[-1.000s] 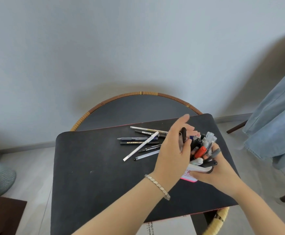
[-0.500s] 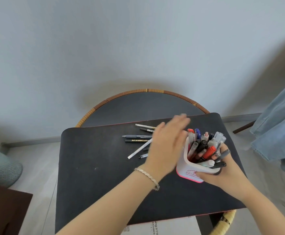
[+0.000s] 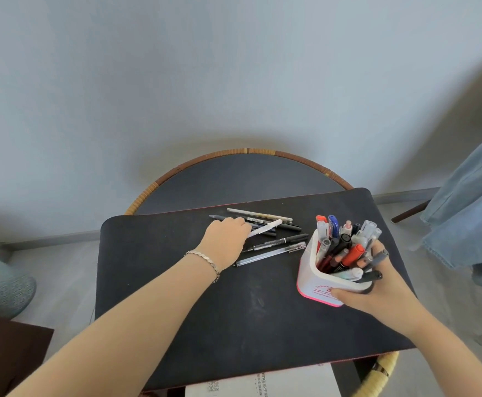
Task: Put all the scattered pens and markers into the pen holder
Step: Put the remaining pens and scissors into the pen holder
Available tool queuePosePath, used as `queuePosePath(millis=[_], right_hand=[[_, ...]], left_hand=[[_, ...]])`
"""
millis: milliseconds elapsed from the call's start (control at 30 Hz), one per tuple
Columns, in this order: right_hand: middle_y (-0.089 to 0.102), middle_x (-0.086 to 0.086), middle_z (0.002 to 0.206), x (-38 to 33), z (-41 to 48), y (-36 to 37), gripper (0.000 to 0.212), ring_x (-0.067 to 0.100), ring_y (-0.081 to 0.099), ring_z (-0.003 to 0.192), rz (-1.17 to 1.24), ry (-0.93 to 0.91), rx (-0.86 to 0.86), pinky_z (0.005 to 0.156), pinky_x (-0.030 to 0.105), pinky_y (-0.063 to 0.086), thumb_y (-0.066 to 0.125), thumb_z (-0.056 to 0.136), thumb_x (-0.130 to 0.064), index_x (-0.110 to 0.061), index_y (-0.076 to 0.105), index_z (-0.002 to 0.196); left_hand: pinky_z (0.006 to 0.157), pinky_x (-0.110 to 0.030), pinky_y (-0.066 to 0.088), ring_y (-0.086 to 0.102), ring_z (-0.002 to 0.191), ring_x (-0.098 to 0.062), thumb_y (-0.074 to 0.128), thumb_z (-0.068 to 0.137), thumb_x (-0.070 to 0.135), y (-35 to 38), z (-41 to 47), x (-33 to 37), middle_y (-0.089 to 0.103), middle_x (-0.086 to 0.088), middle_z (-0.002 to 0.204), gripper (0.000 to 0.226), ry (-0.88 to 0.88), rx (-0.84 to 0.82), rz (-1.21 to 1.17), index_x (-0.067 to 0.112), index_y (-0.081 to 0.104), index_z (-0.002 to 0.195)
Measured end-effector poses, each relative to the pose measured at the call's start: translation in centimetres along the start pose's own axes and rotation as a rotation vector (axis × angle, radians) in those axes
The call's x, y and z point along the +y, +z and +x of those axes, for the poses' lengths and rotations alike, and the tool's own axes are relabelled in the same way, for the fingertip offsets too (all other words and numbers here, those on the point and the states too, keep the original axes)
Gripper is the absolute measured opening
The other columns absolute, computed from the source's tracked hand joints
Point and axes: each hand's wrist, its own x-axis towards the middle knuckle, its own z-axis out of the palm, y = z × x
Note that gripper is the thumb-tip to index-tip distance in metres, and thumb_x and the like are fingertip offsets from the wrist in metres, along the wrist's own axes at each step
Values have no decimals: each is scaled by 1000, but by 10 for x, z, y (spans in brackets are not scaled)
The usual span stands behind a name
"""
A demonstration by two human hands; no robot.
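A white pen holder (image 3: 308, 272) with a pink base stands tilted at the right of the black mat (image 3: 176, 310), packed with several pens and markers. My right hand (image 3: 377, 287) grips it from the near right side. Several loose pens lie at the back of the mat: a pale gold-banded pen (image 3: 259, 214), black pens (image 3: 279, 224), a black marker (image 3: 279, 242) and a clear pen (image 3: 268, 255). My left hand (image 3: 225, 239) rests on this group, fingers curled over the lower half of a white pen (image 3: 264, 228), whose upper end sticks out to the right.
The mat lies over a round dark table with a rattan rim (image 3: 245, 151). Blue denim cloth (image 3: 463, 219) hangs at the right. A grey-green vase (image 3: 1, 285) and dark brown furniture (image 3: 4, 353) are at the left. Printed paper (image 3: 259, 382) shows under the mat's near edge.
My left hand left the top of the pen holder, swung left to the loose pens and closed over the white pen. My right hand kept its hold on the holder.
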Motion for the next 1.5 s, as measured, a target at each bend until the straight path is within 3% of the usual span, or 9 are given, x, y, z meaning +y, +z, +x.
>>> queuePosePath(millis=[500,600,700,800,900,1067,1233,1367,1500], right_hand=[[55,-13,107,0,1,0,68,-15,53,96,-32,36,-8,66,-1,44,78,65,0,-39,37,104],[55,-13,107,1,1,0,69,-14,53,97,-30,38,-12,67,-1,45,78,65,0,-39,36,104],[54,-13,107,1,1,0,69,-15,53,97,-29,31,-10,67,-2,44,77,65,1,-39,37,104],[54,-14,107,1,1,0,71,-16,53,96,-30,35,-2,66,-1,45,78,65,0,-40,36,106],[54,-15,108,3,0,0,80,-4,57,100,-25,44,-7,67,0,46,78,65,-1,-41,29,114],[55,-13,105,5,0,-1,83,-4,56,100,-58,21,2,68,3,48,78,63,0,-32,29,122],[58,-5,102,1,-1,-1,74,-5,56,98,-68,-31,10,67,3,48,77,63,4,-36,36,109],[57,-11,102,3,-1,0,78,-11,55,96,-63,-19,21,64,1,46,78,62,2,-39,33,112],[54,-16,102,5,-1,1,81,-21,52,92,-42,14,11,60,-1,44,78,64,1,-33,28,118]], left_hand=[[90,-35,45,46,118,-27,41,93,7,-2,8,-1,47,-14,129,31,90,-134,252,5,40,124],[77,-32,48,55,102,-24,37,96,10,-20,-4,5,56,-12,118,27,27,-31,166,5,36,123],[57,-29,45,51,59,-16,42,96,21,-55,-21,20,60,-7,83,18,-136,196,-416,9,43,110],[71,-32,55,60,71,-15,55,88,17,-89,-45,54,66,-11,86,5,-222,372,-1277,18,57,93],[83,-22,54,66,89,-7,57,86,8,-97,-64,90,72,2,94,15,-83,418,-1466,20,65,87],[87,-25,51,64,92,-8,58,87,17,-73,-48,111,70,2,98,13,-9,221,-1237,15,65,98],[72,-8,32,46,86,-5,65,82,20,-67,-36,116,64,-4,98,22,4,343,-935,16,60,103],[90,-8,34,48,106,-7,66,79,8,-69,-35,112,53,0,123,65,76,373,-1004,27,35,133],[104,-9,20,39,125,-9,58,81,-1,-70,-28,102,54,0,134,59,284,464,-780,20,40,134]])
